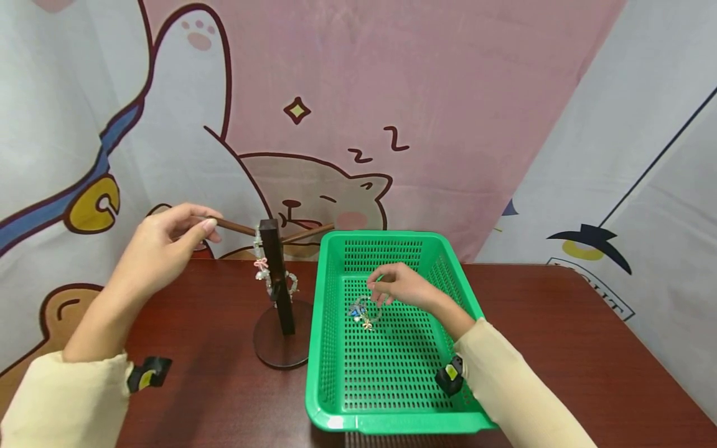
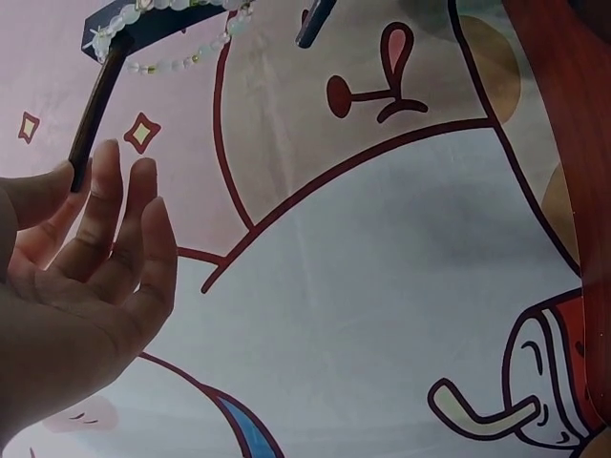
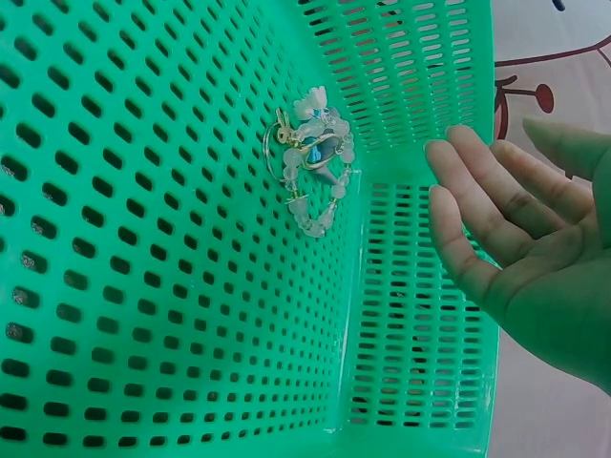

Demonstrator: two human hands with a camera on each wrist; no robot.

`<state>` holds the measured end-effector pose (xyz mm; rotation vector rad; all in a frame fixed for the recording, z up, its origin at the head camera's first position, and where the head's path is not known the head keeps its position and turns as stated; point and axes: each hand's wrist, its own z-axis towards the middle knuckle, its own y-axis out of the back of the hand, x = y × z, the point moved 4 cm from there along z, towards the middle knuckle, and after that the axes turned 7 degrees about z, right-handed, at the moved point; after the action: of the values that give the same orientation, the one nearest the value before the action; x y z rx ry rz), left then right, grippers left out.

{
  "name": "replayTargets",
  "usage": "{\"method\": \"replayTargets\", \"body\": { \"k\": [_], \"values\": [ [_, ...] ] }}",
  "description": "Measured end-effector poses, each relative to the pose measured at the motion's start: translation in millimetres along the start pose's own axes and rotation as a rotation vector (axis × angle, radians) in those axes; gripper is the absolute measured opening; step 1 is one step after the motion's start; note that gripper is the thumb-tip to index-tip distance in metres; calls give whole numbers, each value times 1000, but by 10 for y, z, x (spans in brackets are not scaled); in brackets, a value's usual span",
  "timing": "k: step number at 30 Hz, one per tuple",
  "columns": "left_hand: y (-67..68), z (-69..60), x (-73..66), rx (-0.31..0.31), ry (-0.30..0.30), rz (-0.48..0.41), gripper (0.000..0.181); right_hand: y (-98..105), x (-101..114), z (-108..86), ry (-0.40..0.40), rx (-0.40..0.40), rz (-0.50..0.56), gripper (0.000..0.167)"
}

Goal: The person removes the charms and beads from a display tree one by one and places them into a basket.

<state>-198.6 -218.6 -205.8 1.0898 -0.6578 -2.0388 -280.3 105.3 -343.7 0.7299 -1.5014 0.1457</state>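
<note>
My left hand [image 1: 154, 252] pinches the tip of a thin brown peg [image 1: 238, 228] on a dark wooden bracelet stand [image 1: 278, 283]. From that peg hangs a pale beaded bracelet [image 1: 261, 269] with a pink charm. Another pale bracelet [image 1: 292, 283] shows on the stand's far side. My right hand [image 1: 406, 287] hovers over the green basket [image 1: 381, 236], fingers loosely bent and holding nothing. Beneath it, on the basket floor, lies a clear beaded bracelet [image 3: 320, 224] with blue and white charms; whether there is more than one cannot be told.
The stand's round base [image 1: 280, 356] sits on the dark red table [image 1: 218, 398], close to the basket's left wall. A second peg [image 1: 308, 233] sticks out to the right, near the basket's rim. Behind the table hangs a printed cartoon cloth [image 1: 448, 112].
</note>
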Motion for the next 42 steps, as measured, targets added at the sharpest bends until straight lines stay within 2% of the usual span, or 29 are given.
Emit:
{"method": "replayTargets", "body": {
  "k": [10,14,17,23,32,37,42],
  "values": [
    [-61,-97,22,-37,35,19,37,10,-13,-3,7,14,7,19],
    [-109,-187,5,-81,80,0,30,16,-4,-5,10,20,7,18],
    [-174,-271,-45,-99,86,-8,24,17,17,-9,13,19,4,17],
    [-370,-408,-180,-38,54,-19,16,-10,71,-15,45,39,-15,18],
    [-597,-529,-333,76,41,-65,18,-53,190,-40,95,68,-41,16],
    [-648,-557,-375,69,14,-59,16,-58,272,-44,118,83,-36,18],
    [-663,-562,-387,38,15,-41,13,-57,435,-32,167,98,-32,21]
  ]
}}
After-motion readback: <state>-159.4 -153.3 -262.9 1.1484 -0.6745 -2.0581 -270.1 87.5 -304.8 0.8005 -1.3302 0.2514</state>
